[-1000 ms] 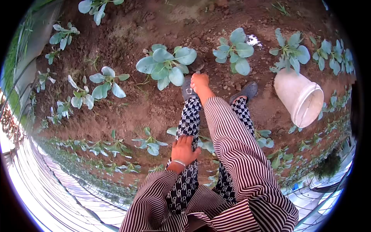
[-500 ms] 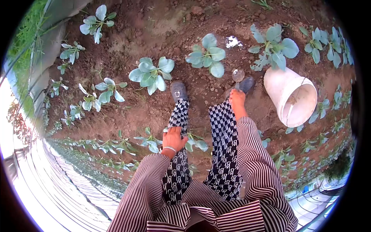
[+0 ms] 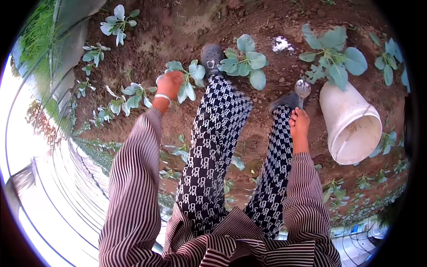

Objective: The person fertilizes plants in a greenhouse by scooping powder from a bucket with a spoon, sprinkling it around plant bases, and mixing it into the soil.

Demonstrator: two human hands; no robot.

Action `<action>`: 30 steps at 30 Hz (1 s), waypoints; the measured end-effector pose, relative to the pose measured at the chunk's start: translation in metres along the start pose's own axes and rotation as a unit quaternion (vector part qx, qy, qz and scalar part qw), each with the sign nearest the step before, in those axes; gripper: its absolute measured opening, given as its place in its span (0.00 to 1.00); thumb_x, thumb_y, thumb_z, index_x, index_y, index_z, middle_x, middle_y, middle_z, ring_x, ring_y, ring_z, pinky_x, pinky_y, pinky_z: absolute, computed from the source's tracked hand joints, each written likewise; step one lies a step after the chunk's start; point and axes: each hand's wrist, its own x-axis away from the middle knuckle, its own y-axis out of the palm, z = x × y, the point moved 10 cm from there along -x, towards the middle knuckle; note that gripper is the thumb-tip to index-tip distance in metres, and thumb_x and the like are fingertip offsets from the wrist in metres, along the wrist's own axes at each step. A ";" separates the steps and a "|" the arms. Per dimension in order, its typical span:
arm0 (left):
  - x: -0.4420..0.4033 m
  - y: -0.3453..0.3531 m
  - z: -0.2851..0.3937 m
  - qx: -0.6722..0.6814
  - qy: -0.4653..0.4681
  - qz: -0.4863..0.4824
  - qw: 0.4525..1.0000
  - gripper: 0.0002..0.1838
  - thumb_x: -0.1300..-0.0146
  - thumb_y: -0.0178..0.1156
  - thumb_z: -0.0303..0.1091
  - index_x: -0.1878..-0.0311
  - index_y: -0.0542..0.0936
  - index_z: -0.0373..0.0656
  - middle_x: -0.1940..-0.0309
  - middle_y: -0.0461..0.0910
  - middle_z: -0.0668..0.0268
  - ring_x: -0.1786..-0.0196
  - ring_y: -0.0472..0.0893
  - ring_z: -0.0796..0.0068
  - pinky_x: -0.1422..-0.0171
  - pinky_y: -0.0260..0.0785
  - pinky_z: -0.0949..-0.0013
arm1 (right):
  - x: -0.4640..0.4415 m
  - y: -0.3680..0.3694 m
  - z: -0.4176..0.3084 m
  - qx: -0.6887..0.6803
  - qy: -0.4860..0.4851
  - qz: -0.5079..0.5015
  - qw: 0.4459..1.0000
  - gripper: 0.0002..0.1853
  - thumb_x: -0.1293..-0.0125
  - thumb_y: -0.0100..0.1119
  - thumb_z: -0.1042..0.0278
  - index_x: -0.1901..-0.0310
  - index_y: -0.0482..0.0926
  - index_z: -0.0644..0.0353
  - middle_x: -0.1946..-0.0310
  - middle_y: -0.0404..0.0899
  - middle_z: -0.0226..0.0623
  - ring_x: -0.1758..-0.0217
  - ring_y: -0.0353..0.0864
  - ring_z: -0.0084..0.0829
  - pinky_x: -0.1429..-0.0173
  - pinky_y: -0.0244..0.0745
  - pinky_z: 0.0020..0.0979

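My right hand (image 3: 300,122) is closed round the handle of a metal spoon (image 3: 303,89). The shiny bowl of the spoon points away from me, above my right shoe (image 3: 286,102). My left hand (image 3: 170,84), with a light bracelet at the wrist, is over a leafy green seedling (image 3: 194,75) and covers part of it. Its fingertips are hidden and slightly blurred, so I cannot see whether they grip a leaf. Beside that seedling stands my left shoe (image 3: 212,58).
A white bucket (image 3: 331,111) lies tilted at the right, its mouth towards me. White material (image 3: 281,43) lies on the brown soil (image 3: 178,26) between a middle seedling (image 3: 246,61) and a larger one (image 3: 334,55). More plants grow in rows around me.
My left hand has left my left leg and reached forward to the seedling. The left foot has stepped forward. My right hand with the spoon appears farther right and lower in the view.
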 end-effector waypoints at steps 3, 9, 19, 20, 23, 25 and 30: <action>-0.071 0.000 -0.069 -0.048 -0.034 0.017 0.998 0.12 0.44 0.54 0.39 0.63 0.84 0.48 0.65 0.82 0.55 0.61 0.82 0.55 0.54 0.75 0.57 | -0.010 0.010 0.024 -0.040 0.029 0.013 0.999 0.03 0.36 0.53 0.73 0.63 0.71 0.62 0.75 0.70 0.30 0.82 0.63 0.16 0.85 0.55 0.20; -0.149 0.054 -0.160 -0.185 -0.131 -0.038 0.973 0.13 0.42 0.53 0.41 0.61 0.83 0.47 0.64 0.81 0.52 0.59 0.81 0.51 0.54 0.75 0.56 | -0.005 0.060 0.025 -0.066 0.030 -0.002 0.997 0.05 0.36 0.54 0.73 0.60 0.71 0.61 0.71 0.71 0.30 0.80 0.63 0.15 0.84 0.56 0.19; -0.099 0.176 -0.256 -0.169 -0.297 -0.279 0.897 0.35 0.51 0.64 0.60 0.47 0.79 0.42 0.48 0.79 0.56 0.46 0.79 0.57 0.45 0.72 0.57 | -0.013 0.086 0.022 0.023 0.026 -0.005 0.999 0.06 0.35 0.55 0.71 0.58 0.71 0.60 0.70 0.71 0.28 0.79 0.62 0.13 0.83 0.56 0.17; -0.101 0.177 -0.251 -0.142 -0.293 -0.267 0.907 0.37 0.51 0.64 0.62 0.47 0.78 0.41 0.48 0.79 0.56 0.46 0.79 0.57 0.45 0.72 0.57 | -0.015 0.089 0.023 0.022 0.035 -0.024 0.999 0.06 0.34 0.54 0.71 0.59 0.71 0.60 0.70 0.71 0.28 0.79 0.62 0.13 0.83 0.56 0.17; -0.107 0.187 -0.240 -0.181 -0.280 -0.277 0.901 0.33 0.51 0.64 0.59 0.50 0.80 0.39 0.50 0.79 0.52 0.46 0.79 0.55 0.45 0.72 0.57 | -0.018 0.090 0.023 0.031 0.031 -0.014 0.999 0.06 0.34 0.54 0.70 0.59 0.71 0.60 0.70 0.70 0.28 0.79 0.62 0.13 0.83 0.57 0.17; -0.107 0.202 -0.238 -0.211 -0.219 -0.290 0.908 0.26 0.47 0.61 0.52 0.54 0.81 0.40 0.54 0.81 0.51 0.50 0.80 0.54 0.47 0.74 0.57 | -0.017 0.094 0.020 0.032 0.031 -0.019 0.999 0.06 0.34 0.54 0.70 0.59 0.71 0.60 0.70 0.70 0.28 0.79 0.62 0.13 0.83 0.57 0.17; -0.070 0.188 -0.276 -0.236 -0.144 -0.241 0.930 0.15 0.42 0.57 0.42 0.65 0.83 0.40 0.64 0.82 0.50 0.58 0.82 0.51 0.57 0.76 0.54 | -0.015 0.099 0.016 0.038 0.022 -0.044 0.998 0.09 0.31 0.51 0.69 0.54 0.71 0.63 0.68 0.71 0.29 0.78 0.61 0.12 0.82 0.57 0.15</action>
